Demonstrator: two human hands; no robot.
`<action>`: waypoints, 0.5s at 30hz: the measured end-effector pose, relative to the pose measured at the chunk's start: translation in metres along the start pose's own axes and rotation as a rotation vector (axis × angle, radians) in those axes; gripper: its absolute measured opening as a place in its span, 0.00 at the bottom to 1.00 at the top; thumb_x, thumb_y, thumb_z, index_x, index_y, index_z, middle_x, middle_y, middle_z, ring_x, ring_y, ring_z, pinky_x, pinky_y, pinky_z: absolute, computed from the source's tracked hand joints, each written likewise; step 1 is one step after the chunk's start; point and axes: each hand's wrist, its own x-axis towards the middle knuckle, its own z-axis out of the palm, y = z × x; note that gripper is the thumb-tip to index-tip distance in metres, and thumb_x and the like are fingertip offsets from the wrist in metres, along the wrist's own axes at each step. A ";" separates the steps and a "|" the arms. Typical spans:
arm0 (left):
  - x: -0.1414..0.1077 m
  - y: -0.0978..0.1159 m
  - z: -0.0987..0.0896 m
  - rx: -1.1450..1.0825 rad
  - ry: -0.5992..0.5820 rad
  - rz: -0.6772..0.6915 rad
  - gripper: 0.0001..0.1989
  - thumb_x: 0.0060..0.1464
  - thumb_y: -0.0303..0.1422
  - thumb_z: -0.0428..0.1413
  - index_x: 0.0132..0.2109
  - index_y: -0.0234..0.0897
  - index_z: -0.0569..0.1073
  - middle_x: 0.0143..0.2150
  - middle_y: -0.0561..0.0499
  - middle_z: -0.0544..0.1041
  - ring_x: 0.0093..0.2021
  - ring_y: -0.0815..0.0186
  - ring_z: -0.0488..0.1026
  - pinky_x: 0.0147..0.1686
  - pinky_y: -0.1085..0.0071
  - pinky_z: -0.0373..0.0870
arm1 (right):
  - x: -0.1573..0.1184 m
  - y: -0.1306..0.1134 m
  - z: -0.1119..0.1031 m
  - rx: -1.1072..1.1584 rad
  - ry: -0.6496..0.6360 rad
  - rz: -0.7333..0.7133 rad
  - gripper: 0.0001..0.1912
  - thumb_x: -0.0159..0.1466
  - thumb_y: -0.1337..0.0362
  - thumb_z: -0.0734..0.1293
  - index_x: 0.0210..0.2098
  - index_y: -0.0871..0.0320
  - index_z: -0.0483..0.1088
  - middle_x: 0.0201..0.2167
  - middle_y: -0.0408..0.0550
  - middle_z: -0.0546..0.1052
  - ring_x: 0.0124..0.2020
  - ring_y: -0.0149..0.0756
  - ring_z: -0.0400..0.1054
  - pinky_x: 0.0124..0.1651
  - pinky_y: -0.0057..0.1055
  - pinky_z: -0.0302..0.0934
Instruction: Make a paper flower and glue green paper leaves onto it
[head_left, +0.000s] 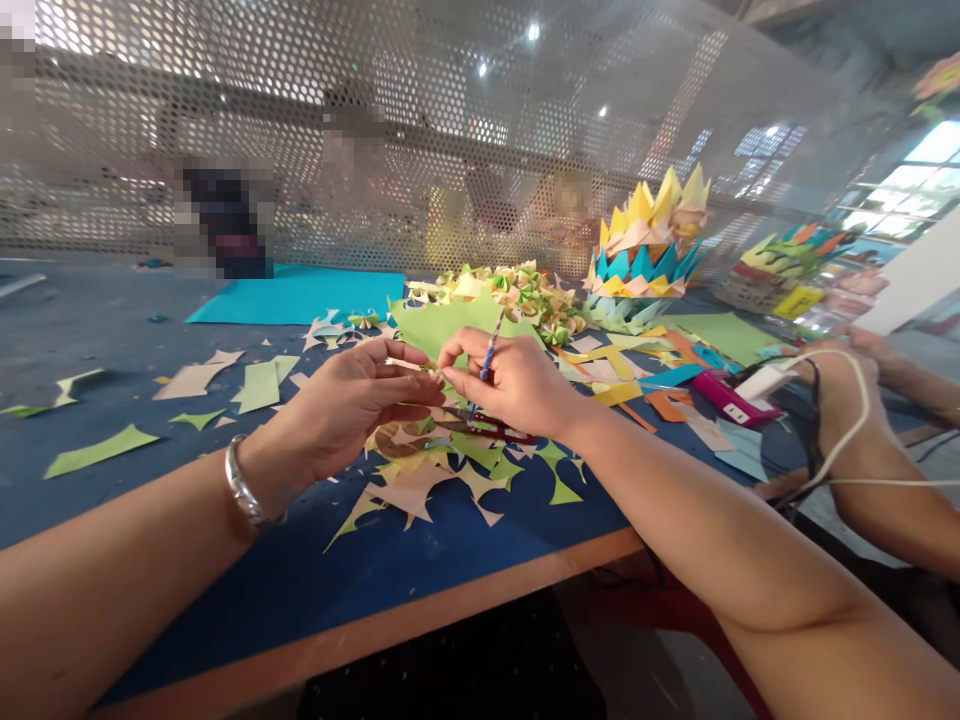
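My left hand (352, 400), with a silver bracelet on the wrist, is closed in a pinch at the middle of the table. Its fingertips meet those of my right hand (510, 380) over something small and pale, mostly hidden. A slim blue-and-white pen (489, 358) stands tilted between the fingers of my right hand. Just below the hands lie dark red-handled scissors (499, 430) among cut paper scraps (416, 490) in green and pale pink. Behind my fingers is a green sheet (442, 325) with a cut edge, and beyond it a pile of small folded paper pieces (517, 290).
A blue sheet (300, 295) lies at back left, before a perforated metal screen (420, 130). A layered paper crown (649, 255) stands at back right. Near a magenta power strip (739, 400) with white cables is another person's arm (855, 430). Orange edging (450, 610) borders the table.
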 end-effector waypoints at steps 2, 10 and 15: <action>0.000 0.000 0.001 -0.006 0.010 0.001 0.15 0.40 0.30 0.71 0.36 0.38 0.74 0.29 0.51 0.82 0.32 0.65 0.80 0.35 0.71 0.75 | 0.000 -0.001 0.000 0.010 -0.003 0.004 0.08 0.69 0.61 0.62 0.39 0.58 0.70 0.17 0.36 0.65 0.18 0.27 0.55 0.27 0.29 0.50; 0.006 0.008 -0.008 0.093 0.126 0.105 0.16 0.43 0.32 0.68 0.38 0.39 0.70 0.28 0.53 0.81 0.31 0.66 0.78 0.36 0.69 0.73 | 0.001 -0.001 -0.006 -0.021 -0.008 0.128 0.09 0.69 0.59 0.61 0.39 0.57 0.69 0.15 0.35 0.62 0.17 0.27 0.53 0.27 0.30 0.48; 0.014 0.009 -0.021 0.416 0.140 0.163 0.21 0.41 0.40 0.68 0.42 0.41 0.72 0.29 0.49 0.83 0.35 0.56 0.81 0.34 0.64 0.72 | 0.005 -0.001 -0.010 -0.112 -0.102 0.267 0.07 0.68 0.61 0.65 0.36 0.58 0.71 0.15 0.36 0.61 0.18 0.27 0.55 0.28 0.31 0.47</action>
